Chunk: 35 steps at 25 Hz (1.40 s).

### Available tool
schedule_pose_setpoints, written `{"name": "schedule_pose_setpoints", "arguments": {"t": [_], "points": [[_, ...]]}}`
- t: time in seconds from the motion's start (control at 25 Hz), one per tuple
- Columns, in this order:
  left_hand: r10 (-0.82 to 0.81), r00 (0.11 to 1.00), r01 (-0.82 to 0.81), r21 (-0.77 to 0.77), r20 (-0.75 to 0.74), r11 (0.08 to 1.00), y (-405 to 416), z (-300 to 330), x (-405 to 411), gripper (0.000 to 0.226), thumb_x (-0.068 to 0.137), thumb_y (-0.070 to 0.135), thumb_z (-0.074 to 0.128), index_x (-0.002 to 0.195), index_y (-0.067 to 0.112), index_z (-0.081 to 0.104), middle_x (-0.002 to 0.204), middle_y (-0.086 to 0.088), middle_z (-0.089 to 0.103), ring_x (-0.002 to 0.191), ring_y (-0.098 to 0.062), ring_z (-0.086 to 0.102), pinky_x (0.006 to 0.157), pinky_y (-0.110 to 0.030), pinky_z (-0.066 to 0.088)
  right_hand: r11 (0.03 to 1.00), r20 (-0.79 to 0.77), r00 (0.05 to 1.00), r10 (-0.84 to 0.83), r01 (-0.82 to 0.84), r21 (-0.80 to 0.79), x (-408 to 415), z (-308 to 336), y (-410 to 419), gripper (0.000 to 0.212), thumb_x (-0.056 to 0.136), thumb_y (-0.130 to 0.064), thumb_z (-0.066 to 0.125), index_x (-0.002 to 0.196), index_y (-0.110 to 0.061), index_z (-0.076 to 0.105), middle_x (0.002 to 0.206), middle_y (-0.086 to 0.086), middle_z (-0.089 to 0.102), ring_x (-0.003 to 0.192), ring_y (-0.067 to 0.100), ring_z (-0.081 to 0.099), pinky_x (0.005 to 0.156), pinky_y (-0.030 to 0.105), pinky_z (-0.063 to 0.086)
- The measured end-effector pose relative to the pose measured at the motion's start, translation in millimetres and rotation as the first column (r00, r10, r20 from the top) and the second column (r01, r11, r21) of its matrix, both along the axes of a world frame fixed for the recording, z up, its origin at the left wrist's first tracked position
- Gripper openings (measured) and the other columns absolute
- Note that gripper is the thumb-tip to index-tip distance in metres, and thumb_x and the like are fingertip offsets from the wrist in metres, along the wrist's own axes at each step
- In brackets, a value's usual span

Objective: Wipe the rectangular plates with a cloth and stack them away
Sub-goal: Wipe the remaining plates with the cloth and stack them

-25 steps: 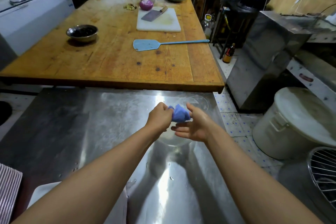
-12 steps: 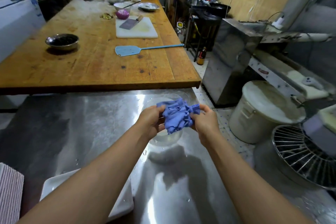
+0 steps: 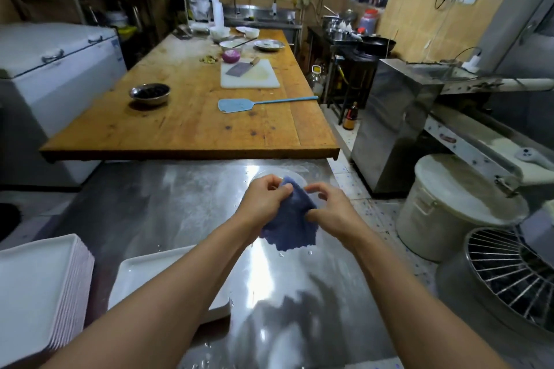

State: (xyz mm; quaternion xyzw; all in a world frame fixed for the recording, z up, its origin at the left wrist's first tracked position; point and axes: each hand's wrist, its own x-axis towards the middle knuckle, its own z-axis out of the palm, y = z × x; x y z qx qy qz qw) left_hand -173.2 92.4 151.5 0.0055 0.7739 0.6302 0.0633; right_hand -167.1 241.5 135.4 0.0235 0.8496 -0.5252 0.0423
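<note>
A blue cloth (image 3: 292,220) hangs spread between both hands above the steel counter (image 3: 168,204). My left hand (image 3: 263,204) pinches its upper left part and my right hand (image 3: 332,213) grips its right edge. Just behind the hands sits a clear round bowl (image 3: 263,174), mostly hidden by them. A white rectangular plate (image 3: 156,274) lies wet on the counter under my left forearm. At the near left stands a tall stack of white rectangular plates (image 3: 39,287).
Beyond the counter a wooden table (image 3: 192,126) holds a steel bowl (image 3: 149,93), a blue fly swatter (image 3: 239,105) and a cutting board with a cleaver (image 3: 248,73). A lidded white bucket (image 3: 455,204) and a wire fan guard (image 3: 515,272) stand right. A person stands far back.
The cloth went from a bunched wad between my hands to an opened, hanging sheet. The camera tilted up, bringing the plate stack and the far kitchen into view.
</note>
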Motion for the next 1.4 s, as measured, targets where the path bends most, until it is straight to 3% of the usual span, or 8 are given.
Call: {"name": "schedule_pose_setpoints", "arguments": {"t": [0.2, 0.28, 0.4, 0.68, 0.92, 1.08, 1.2, 1.4], "points": [[0.013, 1.0, -0.014, -0.022, -0.027, 1.0, -27.8, 10.0, 41.1, 0.018, 0.091, 0.02, 0.058, 0.073, 0.02, 0.061, 0.068, 0.001, 0.063, 0.064, -0.011, 0.058, 0.061, -0.023, 0.046, 0.943, -0.007, 0.95, 0.313, -0.312, -0.113, 29.6, 9.2, -14.4, 0.055, 0.072, -0.001, 0.071, 0.12, -0.022, 0.054, 0.127, -0.006, 0.05, 0.119, 0.009, 0.045, 0.092, 0.028, 0.042], [0.101, 0.994, -0.101, -0.017, -0.031, 0.995, -41.5, 9.8, 60.7, 0.015, 0.09, 0.019, 0.059, 0.076, 0.018, 0.062, 0.074, -0.006, 0.064, 0.065, -0.014, 0.059, 0.062, -0.024, 0.048, 0.919, 0.012, 0.934, 0.357, -0.349, -0.182, 40.7, 7.6, -27.9, 0.021, 0.078, -0.004, 0.069, 0.095, -0.011, 0.059, 0.101, 0.004, 0.061, 0.099, 0.015, 0.057, 0.084, 0.03, 0.048], [0.244, 0.969, -0.242, -0.042, 0.032, 0.969, -71.4, 3.3, 87.9, 0.012, 0.092, 0.017, 0.056, 0.082, 0.016, 0.06, 0.072, -0.003, 0.059, 0.06, -0.011, 0.053, 0.054, -0.019, 0.042, 0.914, 0.04, 0.941, 0.337, -0.317, -0.252, 56.8, -1.9, -56.7, 0.016, 0.083, -0.005, 0.062, 0.077, -0.011, 0.048, 0.075, 0.01, 0.052, 0.071, 0.018, 0.053, 0.064, 0.03, 0.043], [0.466, 0.873, -0.419, -0.267, 0.143, 0.868, -161.6, -41.3, 130.3, 0.004, 0.089, 0.016, 0.059, 0.092, 0.016, 0.061, 0.093, -0.004, 0.063, 0.071, -0.013, 0.059, 0.052, -0.022, 0.037, 0.999, 0.121, 0.991, 0.051, -0.049, -0.02, 72.4, -44.8, -111.4, 0.015, 0.082, -0.008, 0.057, 0.081, -0.016, 0.044, 0.078, 0.004, 0.054, 0.072, 0.019, 0.055, 0.062, 0.034, 0.048], [0.5, 0.846, -0.419, -0.35, 0.183, 0.838, -229.2, -90.2, 128.9, 0.016, 0.084, 0.019, 0.063, 0.098, 0.02, 0.058, 0.107, -0.007, 0.063, 0.096, -0.023, 0.06, 0.088, -0.034, 0.048, 0.988, -0.02, 0.999, -0.035, 0.037, 0.149, 63.2, -57.0, -157.8, 0.019, 0.079, 0.001, 0.057, 0.097, -0.005, 0.056, 0.09, 0.01, 0.06, 0.086, 0.027, 0.06, 0.078, 0.041, 0.053], [0.433, 0.878, -0.296, -0.478, 0.205, 0.827, -254.4, -114.1, 119.9, 0.031, 0.086, 0.023, 0.061, 0.115, 0.017, 0.053, 0.114, -0.005, 0.059, 0.099, -0.021, 0.054, 0.085, -0.03, 0.044, 0.899, -0.054, 0.998, 0.038, -0.01, 0.438, 65.7, -76.5, -189.4, 0.021, 0.074, 0.003, 0.065, 0.093, -0.002, 0.062, 0.1, 0.015, 0.059, 0.084, 0.031, 0.059, 0.063, 0.032, 0.043], [0.361, 0.912, -0.184, -0.593, 0.194, 0.784, -257.0, -124.7, 115.4, 0.039, 0.087, 0.018, 0.056, 0.124, 0.008, 0.046, 0.124, -0.01, 0.054, 0.112, -0.029, 0.051, 0.088, -0.032, 0.042, 0.714, 0.042, 0.991, 0.126, -0.121, 0.69, 78.8, -99.9, -194.6, 0.043, 0.079, -0.012, 0.068, 0.12, -0.005, 0.055, 0.133, 0.018, 0.04, 0.117, 0.034, 0.046, 0.087, 0.034, 0.042], [0.27, 0.936, -0.059, -0.656, 0.226, 0.753, -252.3, -138.2, 113.3, 0.026, 0.085, 0.007, 0.048, 0.11, 0.001, 0.048, 0.124, -0.017, 0.049, 0.112, -0.033, 0.048, 0.08, -0.03, 0.038, 0.688, -0.093, 0.934, 0.345, -0.184, 0.702, 84.2, -115.9, -197.3, 0.043, 0.086, -0.006, 0.054, 0.127, -0.016, 0.057, 0.138, 0.008, 0.043, 0.121, 0.027, 0.046, 0.087, 0.039, 0.048]]}}
